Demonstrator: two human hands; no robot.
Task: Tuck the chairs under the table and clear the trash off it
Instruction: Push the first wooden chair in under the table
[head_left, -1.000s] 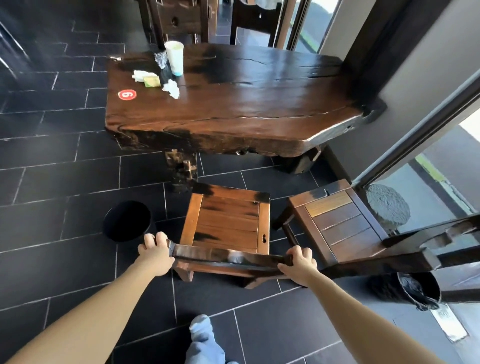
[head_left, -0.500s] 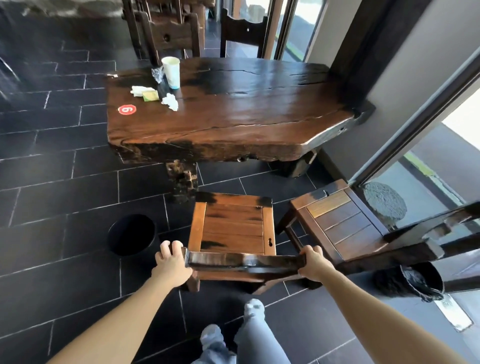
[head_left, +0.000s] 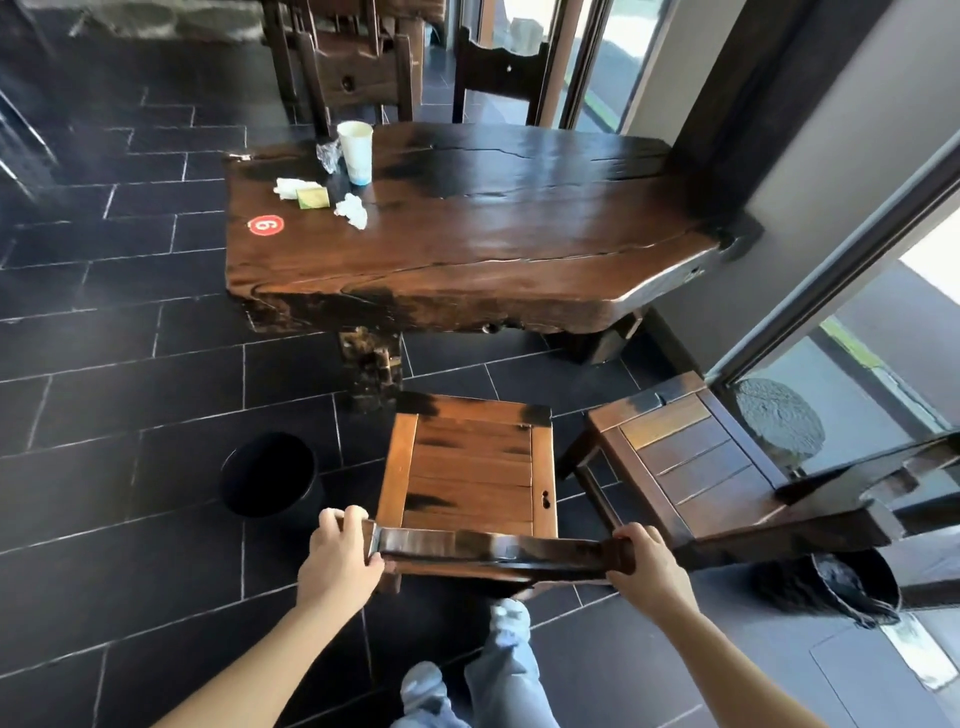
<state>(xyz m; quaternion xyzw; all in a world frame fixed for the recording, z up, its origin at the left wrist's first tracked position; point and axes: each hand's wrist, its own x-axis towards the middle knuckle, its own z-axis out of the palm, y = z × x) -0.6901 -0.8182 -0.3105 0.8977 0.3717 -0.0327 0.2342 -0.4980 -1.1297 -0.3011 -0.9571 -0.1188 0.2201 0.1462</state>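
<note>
Dark slate-tiled floor (head_left: 130, 395): left hand (head_left: 340, 558) and right hand (head_left: 644, 564) each curl fingers around brown slatted wooden chair's (head_left: 470, 467) top rail, near thick dark wooden slab table (head_left: 493, 249).

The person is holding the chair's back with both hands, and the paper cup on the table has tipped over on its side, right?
Almost. The left hand and the right hand do grip the chair by its back, but the paper cup has not tipped over. It stands upright on the table, beside some crumpled trash. The head view shows this.
</note>
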